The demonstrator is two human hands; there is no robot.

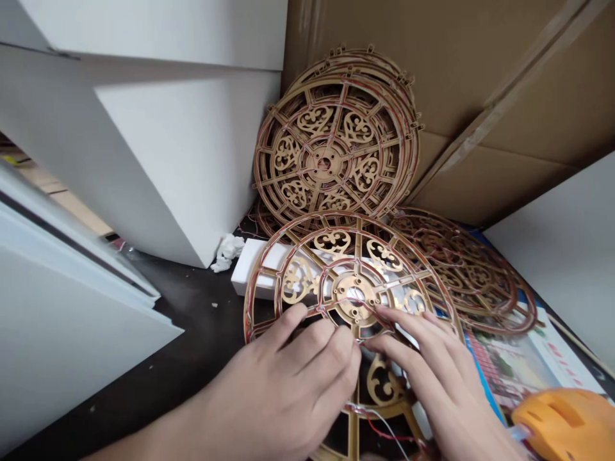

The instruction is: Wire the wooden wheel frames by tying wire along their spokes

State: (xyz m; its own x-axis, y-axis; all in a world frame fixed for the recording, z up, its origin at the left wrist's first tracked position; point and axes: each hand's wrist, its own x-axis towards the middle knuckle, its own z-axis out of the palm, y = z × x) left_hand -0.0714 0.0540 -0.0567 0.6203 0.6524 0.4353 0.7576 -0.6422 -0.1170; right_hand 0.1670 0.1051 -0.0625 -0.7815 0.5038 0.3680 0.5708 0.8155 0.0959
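"Leaning in, I can see a round, gold-coloured, plastic-looking openwork frame (344,291) lying across a long white rectangular block (244,269). What are the hands doing?"

"Both are at the frame, on the block's near side. The left hand (293,378) has its fingers curled and bunched close; its thumb is hidden, so I can't tell whether it pinches anything."

"And the right hand (437,365)?"

"Thumb and forefinger narrowly parted near the frame's centre. Whether a wire sits between them, I can't tell."

"Some thin red and white wires (394,438) trail nearer the person than the block."

"Yes, and similar gold frames (337,163) stand stacked behind the block, before a brown cardboard sheet (461,83). More reddish-gold frames (485,275) lie to its right. That orange plastic tool (567,422) is right of the block too, but nearer."
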